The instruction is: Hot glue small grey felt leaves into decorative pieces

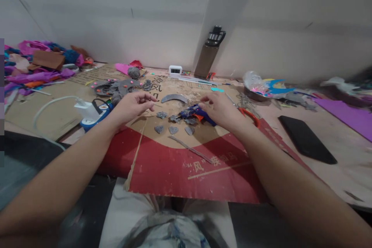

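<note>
My left hand (138,104) hovers over the left part of the cardboard, its thumb and fingertips pinched together. A thin pale sliver shows at the fingertips, too small to name. My right hand (217,106) has its fingers curled at the back of a blue hot glue gun (190,111), whose nozzle points left. Between the hands, a grey felt-like crescent (174,98) lies behind a grey flower shape (161,115). Nearer to me sit three grey hearts (173,130) in a row and a thin grey strip (190,148). The gun partly hides other grey pieces.
Orange-handled scissors (249,116) lie beside my right wrist, a black phone (306,138) farther right. A blue power strip (95,118) with a white plug is by my left forearm. A bottle (207,56), a small white clock (175,70) and a bowl (255,95) stand behind.
</note>
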The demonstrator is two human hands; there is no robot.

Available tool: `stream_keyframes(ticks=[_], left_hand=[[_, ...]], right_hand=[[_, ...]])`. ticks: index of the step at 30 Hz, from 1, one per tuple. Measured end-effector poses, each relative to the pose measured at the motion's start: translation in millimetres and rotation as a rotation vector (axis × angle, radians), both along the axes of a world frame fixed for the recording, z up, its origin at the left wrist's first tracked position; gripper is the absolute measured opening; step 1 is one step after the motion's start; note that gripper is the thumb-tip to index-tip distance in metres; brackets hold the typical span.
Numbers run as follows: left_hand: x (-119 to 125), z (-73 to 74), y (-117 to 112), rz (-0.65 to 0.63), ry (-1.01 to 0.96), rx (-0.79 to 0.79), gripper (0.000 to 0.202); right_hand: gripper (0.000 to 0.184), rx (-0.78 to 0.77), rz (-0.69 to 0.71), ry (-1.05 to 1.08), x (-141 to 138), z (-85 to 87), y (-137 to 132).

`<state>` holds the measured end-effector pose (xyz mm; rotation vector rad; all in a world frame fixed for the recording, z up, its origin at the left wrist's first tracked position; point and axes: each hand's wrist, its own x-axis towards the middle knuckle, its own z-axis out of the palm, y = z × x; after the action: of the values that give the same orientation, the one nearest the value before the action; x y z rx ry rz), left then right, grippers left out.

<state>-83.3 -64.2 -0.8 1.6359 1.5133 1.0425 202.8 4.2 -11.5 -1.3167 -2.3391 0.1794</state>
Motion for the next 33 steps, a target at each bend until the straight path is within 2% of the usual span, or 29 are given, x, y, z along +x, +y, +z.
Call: stream_keyframes(ticks=[2, 4, 7, 11, 15, 18, 23, 25, 29, 33], left_hand=[[0, 1.9, 0, -0.02, 0.011, 0.037, 0.033], [2, 3.6, -1, -0.033, 0.018, 0.064, 0.035], [5, 5.2, -3, -0.047, 0.013, 0.089, 0.038], [11, 7.2, -7, -0.064, -0.005, 0.109, 0.038], [17, 9.8, -10, -0.03, 0.018, 0.124, 0.038], [18, 10.1, -12, -0.011, 0.073, 0.145, 0.036], [15, 4.4, -15, 0.015, 0.352, 0.259, 0.027], [15, 1.5, -17, 0.036, 0.462, 0.288, 0.026], [14, -2.9, -19, 0.043, 0.553, 0.302, 0.026], [15, -5.8, -19, 0.041, 0.653, 0.26, 0.027]], right_hand=[[0.026, 0.025, 0.044, 0.172, -12, 7.9, -10], [0.029, -0.037, 0.117, 0.296, -27, 15.2, -20], [0.029, -0.145, 0.22, 0.357, -50, 20.1, -29], [0.028, -0.233, 0.302, 0.354, -72, 14.8, -29], [0.016, -0.31, 0.284, 0.359, -79, 10.1, -26], [0.017, -0.363, 0.262, 0.417, -78, 12.0, -24], [0.014, -0.472, 0.22, 0.483, -78, 14.7, -16], [0.013, -0.506, 0.22, 0.466, -81, 13.2, -11], [0.01, -0.531, 0.254, 0.4, -89, 10.4, -1], [0.006, -0.512, 0.258, 0.239, -98, 14.1, 7]])
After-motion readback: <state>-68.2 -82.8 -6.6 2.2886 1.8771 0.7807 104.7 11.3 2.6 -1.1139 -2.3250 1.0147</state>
